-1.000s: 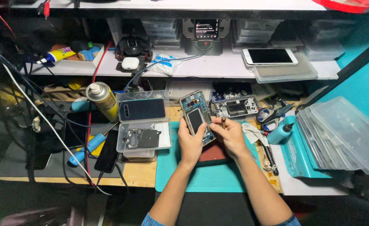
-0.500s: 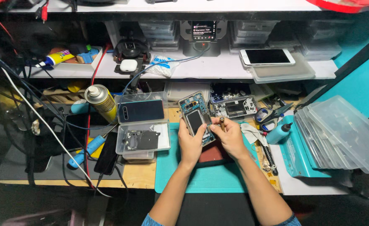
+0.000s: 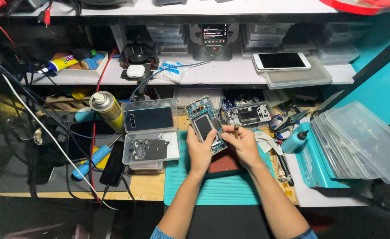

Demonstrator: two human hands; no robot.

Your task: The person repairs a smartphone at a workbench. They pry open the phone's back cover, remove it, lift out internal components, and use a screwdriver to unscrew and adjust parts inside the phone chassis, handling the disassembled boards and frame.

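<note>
My left hand (image 3: 199, 148) grips an opened smartphone (image 3: 205, 121) with its back off, blue circuit board and dark battery showing, held tilted above the teal work mat (image 3: 212, 188). My right hand (image 3: 243, 144) touches the phone's right edge, its fingers pinched on a small metal part (image 3: 236, 127) too small to tell. A dark red pad (image 3: 223, 164) lies on the mat under both hands.
A clear tray (image 3: 150, 149) with phone parts and a dark back cover (image 3: 151, 118) sits left, beside a yellow spray can (image 3: 107, 108). A phone frame (image 3: 247, 116), scissors (image 3: 285, 121), blue bottle (image 3: 295, 140) and stacked clear lids (image 3: 363, 144) lie right. A white phone (image 3: 281, 61) rests on the shelf.
My hands and the opened phone stay almost where they were; the fingers of my right hand have shifted slightly at the phone's right edge.
</note>
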